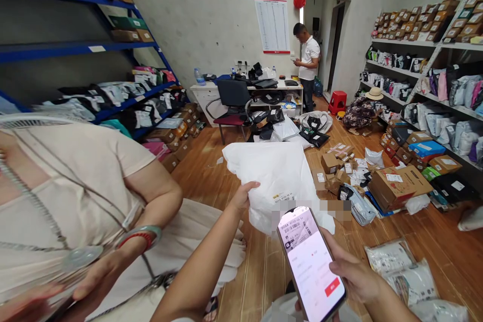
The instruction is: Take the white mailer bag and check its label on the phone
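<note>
- Parcel-depot room with a wooden plank floor, shelving down both side walls and printed notices on the back wall.
- White plastic mailer bag, soft and crumpled, held up at the middle of the view above the floor, with a printed label near its lower edge.
- Left hand has its grip pinching the bag's lower left edge, thumb on the front and the other fingers hidden behind.
- Right hand has its grip wrapped round a smartphone, fingers along the right edge. The lit screen shows a barcode image and a red button.
- Phone sits just below and in front of the bag's label, its top edge overlapping the bag.
- Judgement: a clean read would need the label pulled flat, facing the phone and free of glare, with the phone held steady.
- Another person in a pale top stands close on the left, wearing a green bangle.
- Cardboard boxes and loose bags lie scattered over the floor to the right.
- Further back stands a white worktop carrying dark items, with a dark office chair in front of it.
- Beside the doorway stands a person in a white shirt; another in a straw hat crouches by the right shelving.
</note>
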`<state>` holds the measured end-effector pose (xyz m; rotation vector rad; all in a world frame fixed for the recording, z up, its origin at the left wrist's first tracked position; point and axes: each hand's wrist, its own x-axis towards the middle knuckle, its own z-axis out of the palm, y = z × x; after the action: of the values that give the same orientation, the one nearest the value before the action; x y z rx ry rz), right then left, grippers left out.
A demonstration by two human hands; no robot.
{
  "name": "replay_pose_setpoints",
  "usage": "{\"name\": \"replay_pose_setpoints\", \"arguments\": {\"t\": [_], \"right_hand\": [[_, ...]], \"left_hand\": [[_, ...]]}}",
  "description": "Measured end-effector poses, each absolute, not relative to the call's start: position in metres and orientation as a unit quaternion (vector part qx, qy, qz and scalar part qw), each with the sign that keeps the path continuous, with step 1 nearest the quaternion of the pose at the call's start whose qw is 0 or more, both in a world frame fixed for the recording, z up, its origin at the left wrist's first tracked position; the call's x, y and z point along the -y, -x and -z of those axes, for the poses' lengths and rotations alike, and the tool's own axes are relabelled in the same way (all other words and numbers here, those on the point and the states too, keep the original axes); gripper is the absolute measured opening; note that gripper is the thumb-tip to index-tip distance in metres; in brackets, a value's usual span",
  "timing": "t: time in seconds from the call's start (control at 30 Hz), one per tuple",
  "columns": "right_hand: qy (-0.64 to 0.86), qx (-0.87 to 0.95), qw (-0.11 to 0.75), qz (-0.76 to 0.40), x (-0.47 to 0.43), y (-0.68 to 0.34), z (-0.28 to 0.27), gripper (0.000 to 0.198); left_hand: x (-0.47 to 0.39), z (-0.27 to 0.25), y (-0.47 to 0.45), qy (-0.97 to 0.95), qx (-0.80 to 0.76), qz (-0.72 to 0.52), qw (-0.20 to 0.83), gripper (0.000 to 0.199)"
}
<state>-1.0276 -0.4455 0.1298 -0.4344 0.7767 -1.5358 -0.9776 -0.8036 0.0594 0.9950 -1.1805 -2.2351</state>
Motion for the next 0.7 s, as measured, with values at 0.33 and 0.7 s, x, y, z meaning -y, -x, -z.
{"name": "replay_pose_setpoints", "arguments": {"t": [0.33,0.7], "right_hand": [[0.190,-0.366,0.613,0.674,0.446,1.030,-0.126,0.101],[0.095,-0.392,0.554,0.728,0.455,1.025,-0.141,0.068]], "left_hand": [[0.797,-0.065,0.982,-0.356,0.422,0.797,0.242,0.049],[0.789,-0.059,0.965,-0.387,0.417,0.784,0.250,0.047]]}}
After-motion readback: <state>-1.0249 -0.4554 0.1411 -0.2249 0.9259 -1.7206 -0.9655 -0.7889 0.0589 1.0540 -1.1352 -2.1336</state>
